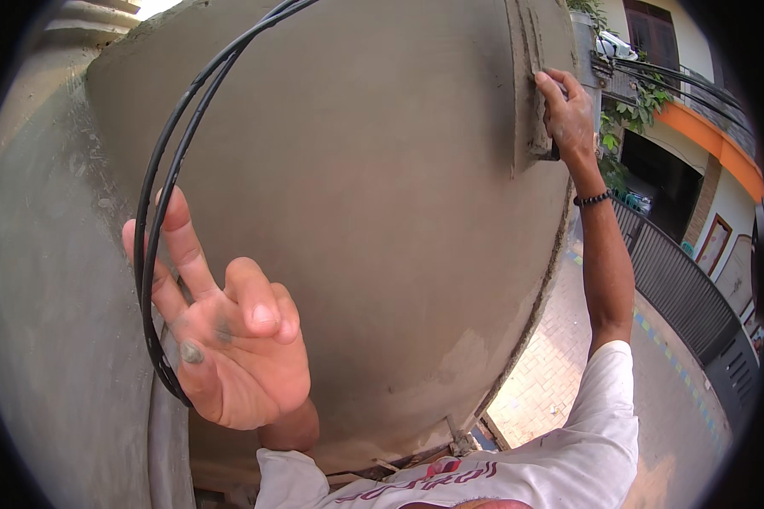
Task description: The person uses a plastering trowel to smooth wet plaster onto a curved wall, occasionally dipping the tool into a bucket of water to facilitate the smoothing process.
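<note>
My right hand (567, 119) is raised at the right edge of the wall and closed round a mortar-caked plastering trowel (530, 127). The trowel's long narrow blade lies against the grey plastered wall (339, 195); my fingers hide most of its handle. On the left, my left hand (242, 348) is lifted with its palm in view. Two of its fingers stretch upward, two are half bent, and grey mortar marks the thumb. Black cables (165, 153) hang in a loop across the outstretched fingers and behind the thumb, without being gripped.
A smooth grey wall (51, 280) stands close on the left. Below to the right is a paved street (543, 373) with a dark metal gate (683, 271) and a house with an orange band (713, 144). More cables (679, 81) run at the upper right, beside leafy plants (641, 110).
</note>
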`<action>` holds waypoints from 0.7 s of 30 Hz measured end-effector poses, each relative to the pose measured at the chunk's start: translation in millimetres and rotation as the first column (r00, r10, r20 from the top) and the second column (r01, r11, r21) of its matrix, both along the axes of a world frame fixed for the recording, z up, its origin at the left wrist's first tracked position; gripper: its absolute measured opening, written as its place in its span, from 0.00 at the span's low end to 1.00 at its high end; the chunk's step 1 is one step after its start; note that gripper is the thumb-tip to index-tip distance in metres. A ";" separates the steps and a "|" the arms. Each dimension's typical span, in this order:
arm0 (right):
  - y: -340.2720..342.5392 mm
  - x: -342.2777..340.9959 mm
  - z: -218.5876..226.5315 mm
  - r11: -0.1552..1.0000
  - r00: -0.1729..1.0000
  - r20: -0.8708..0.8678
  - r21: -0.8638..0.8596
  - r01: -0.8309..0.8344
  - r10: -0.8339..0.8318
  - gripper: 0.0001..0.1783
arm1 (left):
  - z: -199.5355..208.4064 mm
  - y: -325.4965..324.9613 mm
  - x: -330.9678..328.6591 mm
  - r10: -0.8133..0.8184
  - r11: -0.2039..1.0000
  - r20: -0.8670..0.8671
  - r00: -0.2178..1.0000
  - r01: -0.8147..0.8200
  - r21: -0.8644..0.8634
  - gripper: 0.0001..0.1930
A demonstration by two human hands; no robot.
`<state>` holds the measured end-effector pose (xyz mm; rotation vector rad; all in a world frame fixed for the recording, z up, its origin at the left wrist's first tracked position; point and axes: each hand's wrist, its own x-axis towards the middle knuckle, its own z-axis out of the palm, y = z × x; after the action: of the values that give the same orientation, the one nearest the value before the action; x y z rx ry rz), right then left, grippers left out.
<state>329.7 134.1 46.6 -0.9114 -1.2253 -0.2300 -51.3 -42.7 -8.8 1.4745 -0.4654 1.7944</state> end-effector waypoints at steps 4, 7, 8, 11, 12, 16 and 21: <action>27.5 -4.5 91.2 0.997 1.000 -0.028 -0.072 -0.007 0.005 0.25 | 5.0 -5.7 0.7 0.018 0.998 -0.012 1.000 -0.018 0.054 0.40; 13.8 -72.2 38.9 0.986 0.972 0.167 0.020 0.165 -0.166 0.27 | -0.4 9.3 6.9 0.000 0.997 0.016 1.000 -0.001 0.077 0.40; 6.7 -110.7 4.1 0.993 0.965 0.237 -0.003 0.117 -0.113 0.26 | 1.5 7.6 3.1 0.019 0.997 0.029 0.999 -0.022 0.074 0.39; -23.4 -135.0 -71.3 0.965 0.841 0.517 -0.260 -0.023 0.159 0.21 | 3.7 2.2 9.3 0.023 0.998 0.089 0.996 -0.028 0.060 0.40; -30.3 -127.9 -91.4 0.939 0.761 0.603 -0.343 -0.023 0.239 0.21 | 2.4 1.4 11.3 0.012 0.999 0.093 0.996 -0.017 0.047 0.40; -15.5 -76.2 -99.9 0.982 0.769 0.611 0.120 0.143 -0.187 0.20 | 3.2 1.6 13.5 0.017 1.000 0.095 0.995 -0.019 0.023 0.41; 22.2 -0.7 -8.0 0.852 0.744 0.415 0.245 0.463 -0.524 0.22 | -10.0 18.8 16.0 -0.041 0.999 0.108 0.993 0.037 0.032 0.44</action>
<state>329.0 156.3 38.7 -1.0969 -1.3653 -1.0032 -35.3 -23.9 -18.8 1.3832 -0.5746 1.8505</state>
